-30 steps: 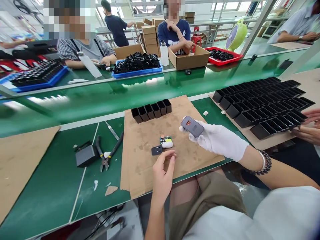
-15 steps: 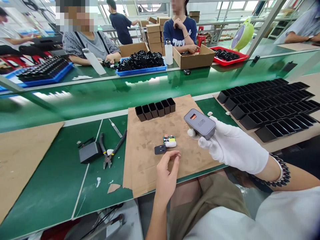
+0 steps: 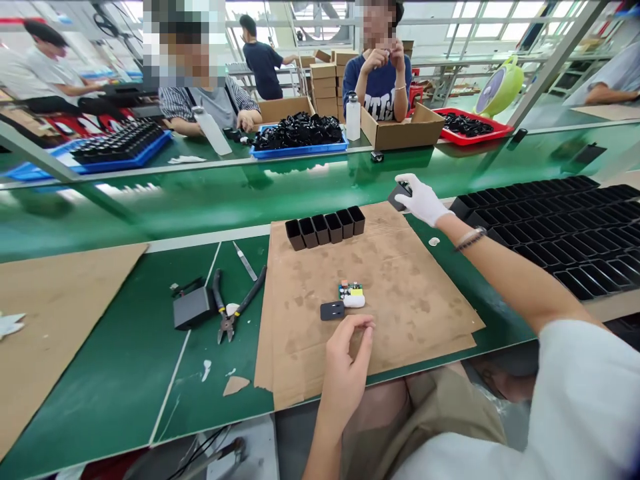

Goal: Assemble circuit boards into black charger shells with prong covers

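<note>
My right hand, in a white glove, is stretched out to the far edge of the brown cardboard sheet and grips a grey charger. My bare left hand rests on the near part of the cardboard with fingers loosely curled and nothing visible in them. Just beyond its fingertips lie a small dark cap and a little circuit board with a white part. A row of several black open housings stands at the back of the cardboard.
Pliers, a blade tool and a dark block lie on the green bench to the left. Rows of black housings fill the right. A green conveyor runs behind; people work across it beside trays and boxes.
My right hand has carried the grey charger away from in front of me, out toward the far right edge of the cardboard. My left hand has stayed in place.
</note>
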The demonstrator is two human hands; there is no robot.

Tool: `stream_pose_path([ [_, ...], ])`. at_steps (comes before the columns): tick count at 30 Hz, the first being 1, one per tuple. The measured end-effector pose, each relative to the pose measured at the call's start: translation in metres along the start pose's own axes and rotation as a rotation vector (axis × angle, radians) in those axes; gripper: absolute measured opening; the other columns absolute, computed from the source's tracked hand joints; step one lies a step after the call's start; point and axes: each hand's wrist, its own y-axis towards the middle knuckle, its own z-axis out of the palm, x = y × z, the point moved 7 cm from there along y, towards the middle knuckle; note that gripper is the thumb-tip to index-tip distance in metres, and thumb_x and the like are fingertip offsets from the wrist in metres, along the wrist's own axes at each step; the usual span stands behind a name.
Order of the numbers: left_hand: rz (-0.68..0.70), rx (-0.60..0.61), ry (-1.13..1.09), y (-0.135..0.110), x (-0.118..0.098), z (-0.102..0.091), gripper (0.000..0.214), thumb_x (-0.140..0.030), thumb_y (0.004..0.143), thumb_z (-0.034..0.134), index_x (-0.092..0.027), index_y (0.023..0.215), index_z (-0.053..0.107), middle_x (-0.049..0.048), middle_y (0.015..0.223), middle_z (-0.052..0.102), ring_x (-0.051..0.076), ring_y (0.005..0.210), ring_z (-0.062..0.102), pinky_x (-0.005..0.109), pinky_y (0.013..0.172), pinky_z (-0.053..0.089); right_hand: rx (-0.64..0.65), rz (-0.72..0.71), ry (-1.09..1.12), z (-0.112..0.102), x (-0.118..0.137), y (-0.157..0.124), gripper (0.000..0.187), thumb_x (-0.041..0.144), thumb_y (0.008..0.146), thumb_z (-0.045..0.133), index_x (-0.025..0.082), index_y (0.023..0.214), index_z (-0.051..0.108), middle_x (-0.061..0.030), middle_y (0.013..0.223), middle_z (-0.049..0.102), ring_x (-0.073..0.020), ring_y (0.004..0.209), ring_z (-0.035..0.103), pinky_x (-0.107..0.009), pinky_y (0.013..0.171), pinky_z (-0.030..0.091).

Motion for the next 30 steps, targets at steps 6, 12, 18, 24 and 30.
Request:
stream_pose_path([
  [6,-0.045,-0.004,0.001,-0.002,0.002,0.000,0.024,-0.038,0.101,0.056,-0.020,0.106,0.071,0.0079,0.107,0.074,0.021,0.102,0.068,0.031,0.094,0.052,0.082,0.049,-0.169,0.027,0.002,0.080,0.069,0.009,0.085,0.062,0.013,0.153,0.047,-0.0233,0.146,0.055,-0.0353,0.131,0.054,-0.055,0.114,0.041],
  [12,-0.035,0.014,0.010,-0.002,0.001,0.002,0.023,-0.037,0.102,0.054,-0.020,0.106,0.071,0.0077,0.106,0.072,0.021,0.103,0.067,0.031,0.094,0.051,0.368,-0.338,-0.228,0.039,0.079,0.051,0.099,0.001,0.071,0.067,0.026,0.161,0.035,-0.0143,0.166,0.035,-0.0353,0.143,0.045,-0.048,0.113,0.045],
  [18,0.033,-0.043,-0.027,-0.001,-0.001,-0.002,0.021,-0.033,0.101,0.057,-0.019,0.104,0.071,0.0072,0.101,0.072,0.020,0.099,0.068,0.030,0.093,0.052,0.497,-0.428,-0.399,0.040,0.103,-0.024,0.070,0.010,0.074,0.070,0.009,0.143,0.058,-0.0202,0.133,0.068,-0.0357,0.116,0.067,-0.043,0.101,0.052],
  [24,0.235,-0.381,-0.091,-0.017,-0.009,-0.027,0.057,-0.034,0.086,0.078,-0.021,0.137,0.057,0.0118,0.144,0.059,0.024,0.140,0.053,0.036,0.120,0.042,0.596,-0.630,-0.041,0.006,0.143,-0.143,0.059,0.018,0.076,0.076,0.018,0.135,0.066,-0.0105,0.130,0.072,-0.0309,0.116,0.069,-0.039,0.103,0.053],
  [30,-0.084,-0.292,-0.182,-0.048,0.018,-0.027,0.083,-0.047,0.070,0.089,-0.016,0.139,0.056,0.0178,0.135,0.067,0.033,0.128,0.065,0.044,0.111,0.053,0.891,-0.816,0.168,0.010,0.168,-0.217,0.059,0.031,0.089,0.073,0.025,0.146,0.059,-0.0077,0.143,0.065,-0.0286,0.129,0.063,-0.038,0.108,0.049],
])
